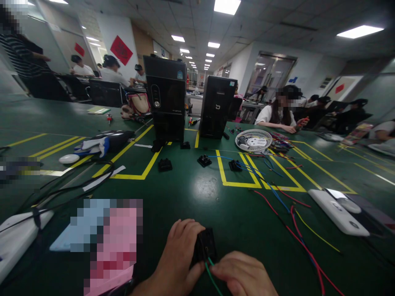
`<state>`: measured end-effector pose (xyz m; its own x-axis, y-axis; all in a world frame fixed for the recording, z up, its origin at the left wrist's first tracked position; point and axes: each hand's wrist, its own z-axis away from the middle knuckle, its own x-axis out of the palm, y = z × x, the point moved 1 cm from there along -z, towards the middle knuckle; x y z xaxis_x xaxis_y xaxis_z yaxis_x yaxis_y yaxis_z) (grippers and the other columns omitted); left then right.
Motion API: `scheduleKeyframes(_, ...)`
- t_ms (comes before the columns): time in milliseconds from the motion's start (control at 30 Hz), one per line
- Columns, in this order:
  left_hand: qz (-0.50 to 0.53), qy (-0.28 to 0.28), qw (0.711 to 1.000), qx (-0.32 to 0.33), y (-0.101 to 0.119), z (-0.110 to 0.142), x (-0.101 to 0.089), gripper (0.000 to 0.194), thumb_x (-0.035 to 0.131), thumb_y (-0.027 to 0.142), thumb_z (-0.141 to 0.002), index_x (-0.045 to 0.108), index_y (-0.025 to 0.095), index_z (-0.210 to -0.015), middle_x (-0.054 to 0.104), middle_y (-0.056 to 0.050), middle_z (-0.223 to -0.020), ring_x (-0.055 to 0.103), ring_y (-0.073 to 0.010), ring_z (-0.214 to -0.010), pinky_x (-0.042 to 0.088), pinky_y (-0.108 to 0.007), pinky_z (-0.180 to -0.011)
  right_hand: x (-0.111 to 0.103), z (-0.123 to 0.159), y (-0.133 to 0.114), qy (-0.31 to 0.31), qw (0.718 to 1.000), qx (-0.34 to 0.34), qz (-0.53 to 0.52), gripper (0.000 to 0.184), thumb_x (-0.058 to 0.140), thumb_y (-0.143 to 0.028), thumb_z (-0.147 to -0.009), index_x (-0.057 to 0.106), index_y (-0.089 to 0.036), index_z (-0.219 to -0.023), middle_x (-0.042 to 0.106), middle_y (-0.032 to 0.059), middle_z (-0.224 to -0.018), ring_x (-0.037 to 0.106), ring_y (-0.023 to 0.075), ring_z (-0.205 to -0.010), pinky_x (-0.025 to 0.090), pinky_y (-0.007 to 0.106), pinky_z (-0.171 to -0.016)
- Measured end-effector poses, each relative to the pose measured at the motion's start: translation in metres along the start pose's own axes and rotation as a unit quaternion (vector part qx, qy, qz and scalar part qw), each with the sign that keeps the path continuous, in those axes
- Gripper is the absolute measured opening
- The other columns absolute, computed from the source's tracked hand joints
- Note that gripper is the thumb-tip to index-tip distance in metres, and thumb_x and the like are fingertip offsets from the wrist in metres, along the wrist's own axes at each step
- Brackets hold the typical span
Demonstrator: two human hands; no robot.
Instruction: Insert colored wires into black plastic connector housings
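My left hand (174,263) is wrapped round a small black plastic socket part (206,245) at the bottom middle of the green table (197,197). My right hand (243,274) sits just right of it, its fingers pinched on a thin green wire (212,276) that runs into the black part. Both hands are close to the table's near edge and touch each other at the part.
Two black computer towers (166,102) (217,107) stand mid-table. Similar black parts (165,165), a white fan grille (253,140) and loose red, blue and yellow wires (293,218) lie to the right. White power strips (338,211) (18,238) flank me. Other people sit at the far tables.
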<state>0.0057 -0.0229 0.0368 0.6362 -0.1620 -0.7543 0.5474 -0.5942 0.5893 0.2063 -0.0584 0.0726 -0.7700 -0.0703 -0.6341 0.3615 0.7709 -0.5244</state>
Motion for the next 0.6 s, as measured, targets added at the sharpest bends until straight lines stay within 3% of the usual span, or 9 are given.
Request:
scheduleKeyframes(300, 0.008, 0.005, 1.0, -0.004, 0.001, -0.001, -0.002, 0.056, 0.059, 0.012, -0.071, 0.042, 0.023, -0.123, 0.054, -0.008, -0.123, 0.045, -0.0305, -0.119, 0.03, -0.057, -0.106, 0.005, -0.002, -0.001, -0.021, 1.0, 0.019, 0.01, 0.027, 0.038, -0.017, -0.1, 0.065, -0.017, -0.097, 0.073, 0.0042, -0.077, 0.067, 0.0142, -0.068, 0.056, 0.023, -0.066)
scheduleKeyframes(600, -0.01, 0.009, 1.0, 0.004, 0.002, 0.0, -0.001, 0.054, 0.062, 0.015, -0.075, 0.04, 0.022, -0.124, 0.054, -0.009, -0.122, 0.046, -0.0317, -0.118, 0.03, -0.059, -0.104, -0.01, -0.009, -0.006, 0.01, 0.993, 0.119, -0.009, 0.032, 0.037, -0.021, -0.101, 0.067, -0.02, -0.092, 0.072, 0.0015, -0.077, 0.065, 0.0125, -0.067, 0.052, 0.021, -0.062)
